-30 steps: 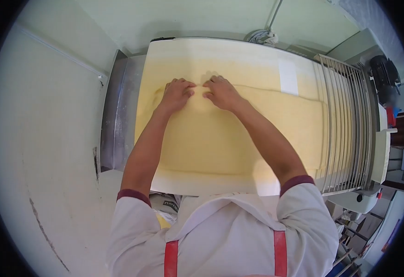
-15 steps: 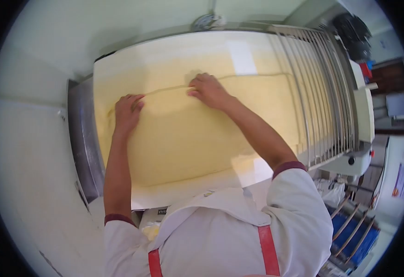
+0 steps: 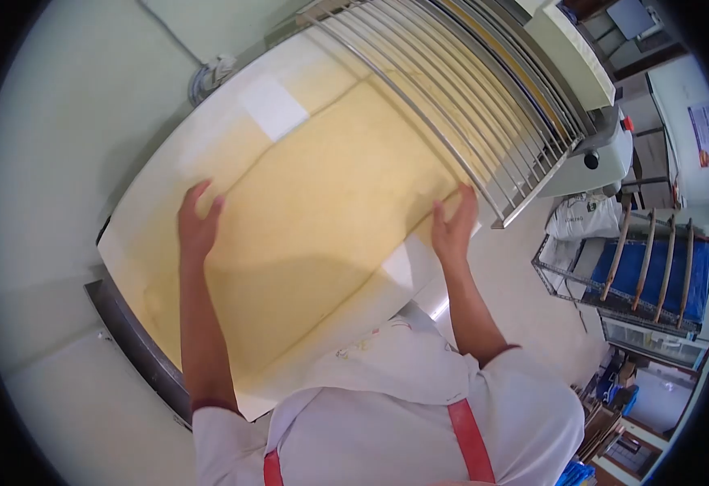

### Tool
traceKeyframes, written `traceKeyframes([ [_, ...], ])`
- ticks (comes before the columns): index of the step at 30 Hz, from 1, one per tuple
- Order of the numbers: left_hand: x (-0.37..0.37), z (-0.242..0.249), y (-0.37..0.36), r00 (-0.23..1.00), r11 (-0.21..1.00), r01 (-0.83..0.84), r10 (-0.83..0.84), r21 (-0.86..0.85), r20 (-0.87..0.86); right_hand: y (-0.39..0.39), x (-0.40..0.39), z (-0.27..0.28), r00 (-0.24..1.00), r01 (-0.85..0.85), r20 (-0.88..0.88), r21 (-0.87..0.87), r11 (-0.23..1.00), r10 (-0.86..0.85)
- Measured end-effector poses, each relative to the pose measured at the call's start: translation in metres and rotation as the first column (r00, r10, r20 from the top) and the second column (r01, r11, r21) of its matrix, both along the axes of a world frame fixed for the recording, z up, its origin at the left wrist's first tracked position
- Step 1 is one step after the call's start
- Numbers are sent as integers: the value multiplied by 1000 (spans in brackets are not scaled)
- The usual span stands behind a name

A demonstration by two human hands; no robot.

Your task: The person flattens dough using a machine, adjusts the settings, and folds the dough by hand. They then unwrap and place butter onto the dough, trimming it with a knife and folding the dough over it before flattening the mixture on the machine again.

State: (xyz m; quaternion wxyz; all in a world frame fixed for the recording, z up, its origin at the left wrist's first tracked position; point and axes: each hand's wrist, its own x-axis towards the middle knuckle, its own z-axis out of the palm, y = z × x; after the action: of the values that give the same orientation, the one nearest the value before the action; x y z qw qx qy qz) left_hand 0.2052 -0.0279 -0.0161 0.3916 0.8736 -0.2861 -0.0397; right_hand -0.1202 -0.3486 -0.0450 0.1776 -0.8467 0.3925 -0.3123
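A broad, pale yellow sheet of dough (image 3: 322, 202) lies flat on the white belt (image 3: 132, 243) of a dough sheeter. My left hand (image 3: 199, 223) is at the sheet's far long edge, thumb and fingers spread apart. At the near long edge, close to the metal guard, is my right hand (image 3: 454, 227), its thumb and fingers also apart, fingertips right at the dough's border. Neither hand has anything between its fingers. The sheet's right end runs beneath the bars of the guard (image 3: 452, 89).
The sheeter's body (image 3: 593, 154) with a red button stands past the guard. Lower right, a rack (image 3: 646, 267) holds a blue sheet and several wooden rods, with a white sack (image 3: 585, 217) beside it. A pale wall (image 3: 71, 162) borders the belt's far side.
My view has turned toward the right. My right hand has moved from the dough's far edge to its near edge by the guard. Both hands' fingers have spread; my left stays along the far edge.
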Motion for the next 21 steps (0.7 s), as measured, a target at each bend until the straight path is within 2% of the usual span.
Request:
traceKeyframes([
  [1,6,-6,-43,994,993,103,-105,-65,-28,-2,-7,-8,983,127,-134,16,992,-124],
  [2,9,-11,-90,988,988,155,-155,-18,-19,-3,-11,-13,933,256,-267,19,967,-242],
  [4,9,-21,-182,968,968,249,-249,-9,-42,-8,11,-14,978,157,-148,67,985,-146],
  [5,6,-20,-222,955,964,265,-260,20,-145,-9,25,-13,992,99,-83,83,992,-92],
  [6,2,-20,-256,933,959,280,-259,51,-250,-8,33,-12,963,51,239,287,957,-123],
  [7,2,-9,-281,927,940,292,-233,176,-292,-5,40,-12,830,-61,517,458,887,-209],
  [8,5,10,-301,923,905,302,-199,299,-331,-2,46,-10,612,-222,714,567,793,-340],
  [9,7,17,-313,919,853,310,-156,419,-362,7,47,1,447,-285,732,662,694,-515],
  [11,4,-10,-317,968,881,236,-248,411,-24,-2,50,17,705,-303,562,790,532,-433],
  [12,-1,-20,-314,944,891,222,-299,397,143,-1,42,18,806,-281,463,847,451,-368],
  [15,19,-28,-297,934,923,300,-336,242,125,-1,11,10,879,-267,409,849,456,-247],
  [16,31,-19,-294,947,908,315,-321,276,-26,-6,9,10,896,-276,402,837,472,-188],
  [17,42,-12,-287,939,891,337,-292,306,-182,-1,2,13,846,-352,419,903,245,-330],
  [18,46,-10,-281,908,873,360,-248,328,-337,2,3,15,825,-362,439,894,263,-355],
  [19,46,-16,-278,933,877,334,-258,344,-250,8,4,19,805,-370,456,886,279,-379],
  [21,45,-20,-269,887,912,365,-279,189,-367,22,9,24,772,-386,490,867,314,-405],
])
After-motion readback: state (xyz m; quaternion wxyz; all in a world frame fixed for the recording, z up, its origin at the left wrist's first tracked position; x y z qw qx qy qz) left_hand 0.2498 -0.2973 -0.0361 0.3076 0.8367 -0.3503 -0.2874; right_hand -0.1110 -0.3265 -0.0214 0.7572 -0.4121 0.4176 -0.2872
